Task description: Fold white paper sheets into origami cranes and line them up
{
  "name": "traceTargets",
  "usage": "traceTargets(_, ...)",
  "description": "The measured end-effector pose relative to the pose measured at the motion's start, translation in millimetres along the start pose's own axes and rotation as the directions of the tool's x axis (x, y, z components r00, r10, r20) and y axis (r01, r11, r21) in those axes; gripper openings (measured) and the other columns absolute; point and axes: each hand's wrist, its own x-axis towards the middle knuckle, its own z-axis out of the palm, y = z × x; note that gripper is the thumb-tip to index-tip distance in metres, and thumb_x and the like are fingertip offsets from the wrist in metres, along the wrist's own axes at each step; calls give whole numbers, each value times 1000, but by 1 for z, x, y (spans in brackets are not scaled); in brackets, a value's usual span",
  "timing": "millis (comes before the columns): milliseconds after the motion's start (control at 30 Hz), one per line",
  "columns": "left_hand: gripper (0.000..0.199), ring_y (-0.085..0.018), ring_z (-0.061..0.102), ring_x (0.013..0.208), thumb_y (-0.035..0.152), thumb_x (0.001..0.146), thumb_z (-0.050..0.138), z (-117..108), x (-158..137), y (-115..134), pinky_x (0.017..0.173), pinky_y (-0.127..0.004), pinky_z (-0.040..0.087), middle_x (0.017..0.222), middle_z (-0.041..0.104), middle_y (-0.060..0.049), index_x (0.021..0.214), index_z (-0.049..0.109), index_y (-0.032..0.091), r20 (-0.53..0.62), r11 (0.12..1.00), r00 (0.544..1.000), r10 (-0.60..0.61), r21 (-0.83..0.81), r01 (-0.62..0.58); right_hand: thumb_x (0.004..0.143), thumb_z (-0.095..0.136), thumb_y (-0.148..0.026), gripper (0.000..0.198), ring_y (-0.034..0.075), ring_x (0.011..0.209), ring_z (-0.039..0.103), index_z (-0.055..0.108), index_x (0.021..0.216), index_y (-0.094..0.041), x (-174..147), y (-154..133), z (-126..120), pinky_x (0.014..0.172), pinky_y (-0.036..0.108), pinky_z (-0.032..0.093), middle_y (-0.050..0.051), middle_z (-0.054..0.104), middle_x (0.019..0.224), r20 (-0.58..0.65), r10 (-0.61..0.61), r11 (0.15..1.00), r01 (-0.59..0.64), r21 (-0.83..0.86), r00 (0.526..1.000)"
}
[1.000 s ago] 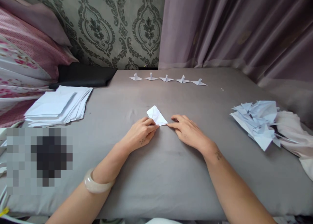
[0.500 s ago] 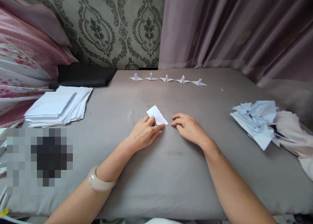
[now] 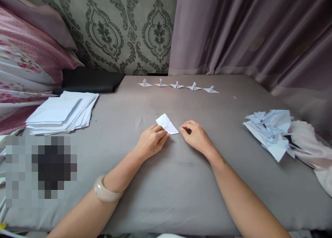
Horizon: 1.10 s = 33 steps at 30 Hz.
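A small piece of folded white paper lies on the grey cloth in front of me, its creases showing and one point turned right. My left hand is closed at the paper's near left edge, thumb and fingers pressed together on it and covering that part. Just off the right point is my right hand, thumb and forefinger tips pinched together with a small gap inside the ring they form. Nothing shows between those tips, and they look slightly apart from the paper.
Several folded paper cranes stand in a row at the back. A stack of white paper sheets lies left, before a black folded item. On the right are a heap of folded paper pieces and a pale cloth.
My left fingers have drawn back from the paper's right point toward its near left edge. My right hand has shifted slightly left, and its thumb and forefinger have closed into a pinch.
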Motion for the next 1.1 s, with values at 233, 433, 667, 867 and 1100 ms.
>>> traceTargets(233, 27, -18, 58, 80, 28, 94, 42, 2, 0, -2, 68, -29, 48, 85, 68, -5, 85, 66, 19, -16, 999, 999, -35, 0, 35, 79, 63, -33, 12, 16, 82, 58, 65, 79, -21, 2, -9, 17, 77, 30, 44, 2, 64, 88, -22, -28, 997, 30, 78, 999)
traceTargets(433, 46, -28, 46, 114, 32, 88, 54, -5, -1, -4, 95, -43, 38, 123, 51, -17, 130, 45, 17, -379, 985, 923, -63, 123, 117, 87, 54, -20, 10, 17, 92, 55, 63, 84, -21, 0, -16, 11, 83, 31, 41, 5, 63, 95, -146, -260, 966, 257, -35, 955)
traceTargets(667, 21, -24, 51, 108, 15, 91, 44, -13, -6, -4, 95, -45, 24, 103, 66, -4, 95, 62, 25, -163, 951, 978, 126, 300, -73, 94, 41, -16, 24, 19, 95, 50, 64, 92, -21, -7, -22, -1, 82, 32, 36, 6, 62, 105, -19, -466, 829, 429, -358, 885)
traceTargets(867, 21, -21, 56, 96, 17, 91, 43, -7, -7, 1, 92, -43, 27, 88, 68, -4, 87, 64, 21, -6, 973, 991, 136, 188, -132, 94, 45, -22, 21, 18, 87, 49, 65, 88, -20, -9, -13, -2, 78, 31, 38, 5, 61, 94, 133, -397, 841, 418, -344, 908)
traceTargets(1100, 27, -20, 57, 86, 32, 93, 45, -2, -4, 5, 89, -42, 30, 82, 68, -5, 78, 64, 19, -69, 993, 998, 1, 121, 7, 93, 49, -30, 17, 18, 90, 52, 64, 90, -22, -10, -13, -1, 72, 28, 41, 3, 61, 93, 125, -255, 928, 279, -249, 959)
